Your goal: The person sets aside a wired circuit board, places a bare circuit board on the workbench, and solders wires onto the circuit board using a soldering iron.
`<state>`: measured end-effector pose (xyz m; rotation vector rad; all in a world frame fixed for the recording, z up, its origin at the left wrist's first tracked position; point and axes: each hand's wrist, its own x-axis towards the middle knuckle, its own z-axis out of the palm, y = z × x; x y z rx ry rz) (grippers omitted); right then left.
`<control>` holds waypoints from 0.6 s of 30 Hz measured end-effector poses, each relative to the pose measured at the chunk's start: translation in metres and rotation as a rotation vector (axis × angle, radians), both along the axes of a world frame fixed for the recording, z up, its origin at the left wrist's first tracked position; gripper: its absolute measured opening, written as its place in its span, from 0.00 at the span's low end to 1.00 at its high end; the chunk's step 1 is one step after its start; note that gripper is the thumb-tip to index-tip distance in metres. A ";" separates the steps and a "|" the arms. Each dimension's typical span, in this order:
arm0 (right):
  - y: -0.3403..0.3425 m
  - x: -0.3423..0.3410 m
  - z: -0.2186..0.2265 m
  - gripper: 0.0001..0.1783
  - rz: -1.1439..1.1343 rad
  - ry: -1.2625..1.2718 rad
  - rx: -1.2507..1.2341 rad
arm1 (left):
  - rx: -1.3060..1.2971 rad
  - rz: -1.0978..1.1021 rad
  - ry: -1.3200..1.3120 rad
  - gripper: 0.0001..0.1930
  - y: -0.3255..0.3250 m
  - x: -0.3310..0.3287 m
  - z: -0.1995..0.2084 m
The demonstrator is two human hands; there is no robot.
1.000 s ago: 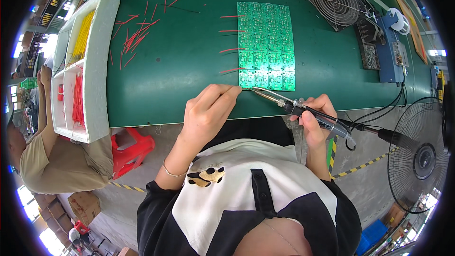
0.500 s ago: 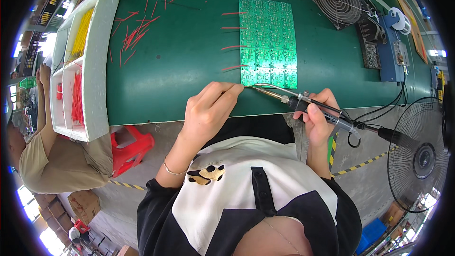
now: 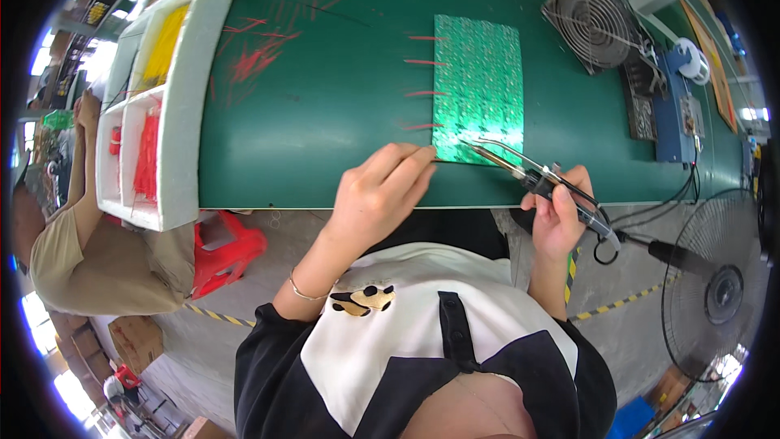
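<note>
Your left hand (image 3: 383, 189) pinches, contents unclear, at the board's (image 3: 479, 85) seven o'clock; your right hand (image 3: 562, 211) grips the soldering iron (image 3: 538, 184).

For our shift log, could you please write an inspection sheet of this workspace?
Surface: green tabletop.
Job's things: circuit board; four red wires across its left edge.
Clutter: loose wires scattered at left, blurred.
Hands: left hand at the board's near-left corner, grip unclear; right hand holds the soldering iron, tip over the board.
Cables: black cables hanging from the blue unit.
Surroundings: white box, seated person left; standing fan right.
</note>
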<state>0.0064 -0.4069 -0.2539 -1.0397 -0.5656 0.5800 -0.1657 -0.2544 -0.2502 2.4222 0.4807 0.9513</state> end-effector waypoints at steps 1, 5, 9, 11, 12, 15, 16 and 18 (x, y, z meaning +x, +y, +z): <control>-0.001 0.002 0.000 0.10 -0.019 0.009 -0.003 | -0.097 0.016 0.032 0.15 0.001 -0.001 0.004; -0.002 0.019 0.004 0.07 -0.158 -0.055 -0.003 | 0.142 0.067 0.099 0.14 0.046 -0.012 0.038; 0.013 0.032 0.008 0.09 -0.196 -0.099 -0.043 | 0.298 0.260 0.286 0.04 0.128 -0.009 0.061; 0.028 0.030 0.006 0.13 -0.227 -0.083 -0.130 | 0.275 0.311 0.406 0.07 0.170 -0.007 0.051; 0.029 0.030 0.005 0.13 -0.231 -0.083 -0.118 | 0.287 0.310 0.402 0.07 0.184 -0.004 0.042; 0.027 0.033 0.003 0.13 -0.269 0.007 -0.109 | 0.203 0.372 0.549 0.09 0.202 0.017 0.023; 0.026 0.034 0.002 0.13 -0.284 0.003 -0.101 | 0.212 0.360 0.540 0.09 0.204 0.022 0.019; 0.024 0.034 0.001 0.13 -0.303 -0.022 -0.096 | 0.250 0.416 0.524 0.08 0.207 0.027 0.012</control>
